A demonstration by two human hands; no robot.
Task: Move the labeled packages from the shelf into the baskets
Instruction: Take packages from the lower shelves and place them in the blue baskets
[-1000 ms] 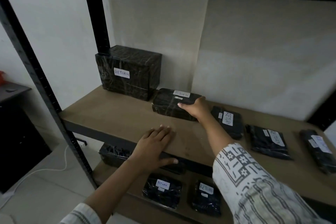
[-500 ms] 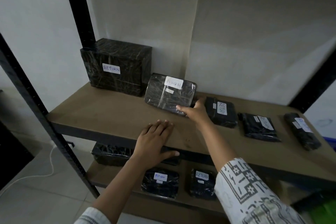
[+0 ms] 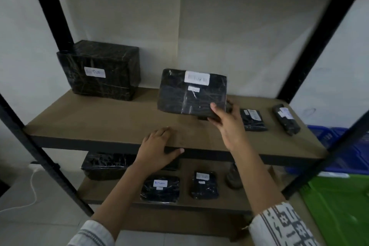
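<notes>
Package [image 3: 191,94] lifted upright (black wrap, white label); right hand [image 3: 227,126] grips.

A black metal rack [image 3: 55,12] with brown boards [image 3: 89,120] stands against a pale wall [image 3: 239,32]. A vertical seam [image 3: 179,26] runs down the wall behind the middle of the upper board. Below lies a light tiled floor [image 3: 26,223], where a white cable [image 3: 33,185] trails near the rack's front left leg. The light is dim and even.
</notes>
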